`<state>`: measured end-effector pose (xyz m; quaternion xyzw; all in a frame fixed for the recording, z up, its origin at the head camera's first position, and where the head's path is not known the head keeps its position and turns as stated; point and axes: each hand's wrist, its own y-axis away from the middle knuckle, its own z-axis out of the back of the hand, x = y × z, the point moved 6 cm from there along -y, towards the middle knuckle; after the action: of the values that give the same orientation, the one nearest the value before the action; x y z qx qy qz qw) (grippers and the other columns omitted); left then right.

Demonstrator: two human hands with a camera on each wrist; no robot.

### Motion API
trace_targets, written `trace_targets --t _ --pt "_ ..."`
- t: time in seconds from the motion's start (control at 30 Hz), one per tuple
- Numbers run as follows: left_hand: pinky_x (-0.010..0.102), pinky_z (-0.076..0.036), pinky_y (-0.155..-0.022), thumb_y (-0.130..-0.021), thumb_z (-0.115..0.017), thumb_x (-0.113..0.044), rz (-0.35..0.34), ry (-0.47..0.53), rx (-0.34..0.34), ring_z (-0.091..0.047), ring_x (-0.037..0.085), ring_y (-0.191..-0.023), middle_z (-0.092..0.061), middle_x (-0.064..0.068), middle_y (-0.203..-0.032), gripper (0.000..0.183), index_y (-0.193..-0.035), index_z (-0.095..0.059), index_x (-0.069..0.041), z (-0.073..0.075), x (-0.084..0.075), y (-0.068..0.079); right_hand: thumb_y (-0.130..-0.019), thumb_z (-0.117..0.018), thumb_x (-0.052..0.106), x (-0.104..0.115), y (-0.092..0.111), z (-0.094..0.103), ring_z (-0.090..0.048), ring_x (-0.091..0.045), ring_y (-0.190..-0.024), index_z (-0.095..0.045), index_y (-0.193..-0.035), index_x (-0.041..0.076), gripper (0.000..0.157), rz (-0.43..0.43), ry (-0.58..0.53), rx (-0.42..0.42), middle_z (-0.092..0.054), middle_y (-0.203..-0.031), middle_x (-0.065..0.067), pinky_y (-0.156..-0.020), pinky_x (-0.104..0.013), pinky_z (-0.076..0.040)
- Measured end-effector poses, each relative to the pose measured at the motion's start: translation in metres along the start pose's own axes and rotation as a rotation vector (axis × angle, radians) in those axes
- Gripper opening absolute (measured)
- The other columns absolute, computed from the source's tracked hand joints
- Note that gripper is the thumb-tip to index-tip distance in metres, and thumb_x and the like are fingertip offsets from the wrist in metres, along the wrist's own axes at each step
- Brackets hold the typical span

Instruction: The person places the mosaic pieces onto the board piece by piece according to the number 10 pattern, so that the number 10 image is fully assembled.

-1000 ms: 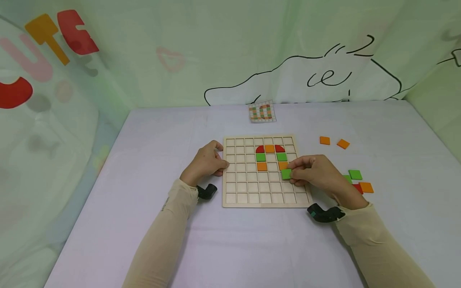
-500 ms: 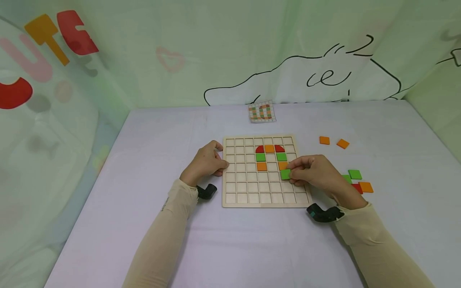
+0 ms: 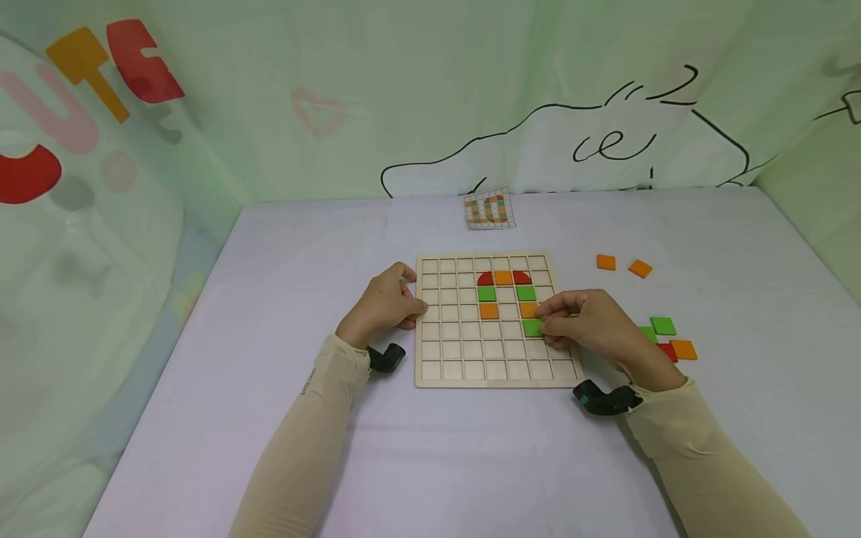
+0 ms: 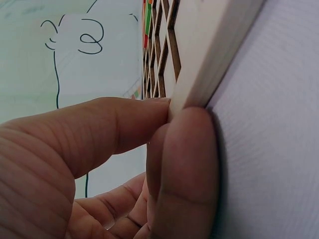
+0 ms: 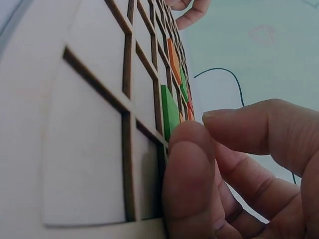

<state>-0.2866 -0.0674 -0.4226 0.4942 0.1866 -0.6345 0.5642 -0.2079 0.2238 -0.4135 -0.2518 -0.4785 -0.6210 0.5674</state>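
Note:
A wooden grid board (image 3: 452, 350) lies mid-table. My left hand (image 3: 383, 299) pinches its left edge between thumb and finger, as the left wrist view shows at the board's rim (image 4: 199, 74). My right hand (image 3: 595, 325) reaches over the right side and holds a green square tile (image 3: 531, 328) by its right edge, under an orange tile (image 3: 528, 308) in the same column. In the right wrist view the green tile (image 5: 169, 112) stands slightly proud of the grid, partly hidden by a fingertip. Red quarter-round, orange and green tiles form an arch on the board.
Two orange tiles (image 3: 606, 262) lie right of the board's far end. Nearer, beside the right wrist, are green tiles (image 3: 663, 326), a partly hidden red piece (image 3: 667, 352) and an orange tile (image 3: 684, 350). A printed pattern card (image 3: 489, 208) lies at the table's back edge.
The green tile in my right hand has shifted slightly left and down, now lining up with its grid cell. The left hand and the board have stayed put.

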Motion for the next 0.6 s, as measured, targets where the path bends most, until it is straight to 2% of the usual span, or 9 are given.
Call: trace_targets --t 0.2,0.33,0.43,0.6 --pt "0.027 -0.063 -0.063 -0.09 -0.075 -0.002 0.001 -0.004 -0.002 -0.068 0.016 -0.068 -0.058 0.012 -0.097 0.052 -0.136 -0.05 -0.003 0.0 -0.001 0.0 -0.096 -0.073 0.011 0.0 0.003 0.002 -0.066 -0.019 -0.076 -0.067 -0.122 -0.006 0.032 -0.021 0.012 -0.011 -0.068 -0.098 -0.013 -0.071 -0.025 -0.062" --pt "0.027 -0.063 -0.062 -0.091 -0.075 -0.002 -0.002 -0.003 0.0 -0.068 0.016 -0.068 -0.058 0.012 -0.096 0.052 -0.136 -0.05 -0.003 -0.001 0.0 -0.001 -0.097 -0.071 0.014 -0.001 0.007 0.012 -0.067 -0.02 -0.079 -0.067 -0.126 -0.003 0.034 -0.035 0.034 -0.038 -0.068 -0.103 -0.014 -0.072 -0.026 -0.062" --pt "0.027 -0.063 -0.062 -0.091 -0.076 -0.003 -0.005 -0.004 0.001 -0.068 0.017 -0.068 -0.059 0.013 -0.096 0.052 -0.136 -0.05 -0.003 -0.002 0.0 -0.002 -0.098 -0.068 0.017 -0.005 0.011 0.029 -0.066 -0.02 -0.081 -0.065 -0.13 -0.002 0.037 -0.04 0.066 -0.07 -0.067 -0.105 -0.013 -0.072 -0.027 -0.062" --pt "0.028 -0.063 -0.063 -0.091 -0.077 -0.004 -0.004 -0.019 -0.002 -0.069 0.017 -0.067 -0.06 0.013 -0.097 0.052 -0.136 -0.05 -0.003 -0.001 0.001 -0.002 -0.102 -0.067 0.027 -0.017 0.02 0.069 -0.067 -0.016 -0.082 -0.063 -0.134 0.0 0.042 -0.068 0.135 -0.131 -0.067 -0.103 -0.006 -0.07 -0.029 -0.062"
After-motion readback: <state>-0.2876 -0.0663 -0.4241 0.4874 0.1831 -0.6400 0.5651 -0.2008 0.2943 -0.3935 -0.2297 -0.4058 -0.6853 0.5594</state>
